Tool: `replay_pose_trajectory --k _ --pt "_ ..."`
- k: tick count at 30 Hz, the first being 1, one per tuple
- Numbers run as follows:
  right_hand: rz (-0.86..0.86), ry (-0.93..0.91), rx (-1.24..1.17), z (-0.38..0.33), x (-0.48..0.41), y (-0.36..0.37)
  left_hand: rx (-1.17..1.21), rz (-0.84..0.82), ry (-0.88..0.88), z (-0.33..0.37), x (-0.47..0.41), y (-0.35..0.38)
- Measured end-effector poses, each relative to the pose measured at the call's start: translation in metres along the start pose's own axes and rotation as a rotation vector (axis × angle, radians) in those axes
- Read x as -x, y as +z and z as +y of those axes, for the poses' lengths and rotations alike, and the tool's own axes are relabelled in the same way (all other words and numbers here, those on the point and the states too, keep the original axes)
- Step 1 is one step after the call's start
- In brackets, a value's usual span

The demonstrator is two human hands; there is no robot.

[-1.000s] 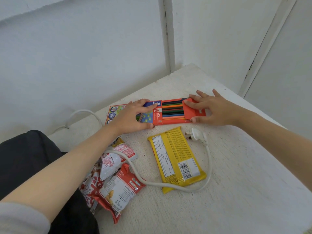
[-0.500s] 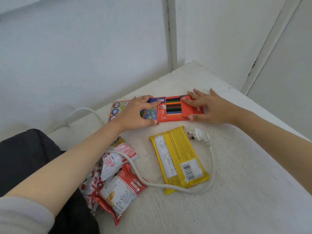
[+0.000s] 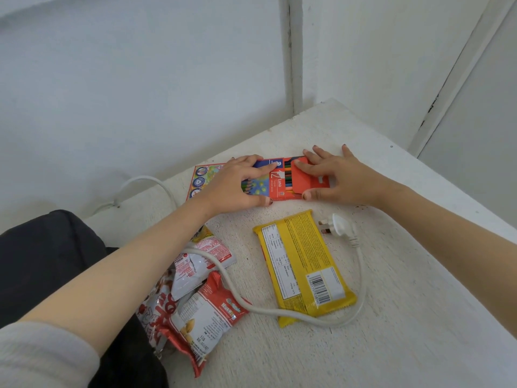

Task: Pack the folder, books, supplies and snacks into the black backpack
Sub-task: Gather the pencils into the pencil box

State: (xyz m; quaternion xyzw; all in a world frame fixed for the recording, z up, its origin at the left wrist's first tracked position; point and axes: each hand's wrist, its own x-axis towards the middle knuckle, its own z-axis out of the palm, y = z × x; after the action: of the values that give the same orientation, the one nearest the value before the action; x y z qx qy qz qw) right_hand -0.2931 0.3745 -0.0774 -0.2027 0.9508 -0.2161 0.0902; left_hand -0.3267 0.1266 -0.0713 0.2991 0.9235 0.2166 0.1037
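Observation:
A red and blue coloured pencil box (image 3: 279, 182) lies flat near the table's far edge. My left hand (image 3: 237, 186) grips its left half, thumb on the near edge and fingers across the top. My right hand (image 3: 344, 180) holds the right end, with its fingers spread over the red flap and its thumb on the near edge. Only a thin strip of pencils shows between the hands. A yellow snack pack (image 3: 305, 264) lies nearer to me. Red and white snack bags (image 3: 207, 312) lean on the black backpack (image 3: 50, 261) at the left.
A white power cord (image 3: 279, 312) loops over the snack bags and under the yellow pack, and its plug (image 3: 338, 228) lies below my right hand. A colourful printed panel (image 3: 201, 177) sticks out left of my left hand. White walls close the table (image 3: 405, 317) at the back.
My right hand has pushed the red flap leftward over the pencils, so less of them shows. My left hand has stayed on the box.

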Motion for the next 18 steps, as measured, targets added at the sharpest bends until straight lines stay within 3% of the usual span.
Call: replay_pose_trajectory --k 18 --pt "-0.007 0.007 0.051 -0.0075 -0.0084 0.0055 0.005 0.011 -0.030 0.0048 0.0015 -0.0003"
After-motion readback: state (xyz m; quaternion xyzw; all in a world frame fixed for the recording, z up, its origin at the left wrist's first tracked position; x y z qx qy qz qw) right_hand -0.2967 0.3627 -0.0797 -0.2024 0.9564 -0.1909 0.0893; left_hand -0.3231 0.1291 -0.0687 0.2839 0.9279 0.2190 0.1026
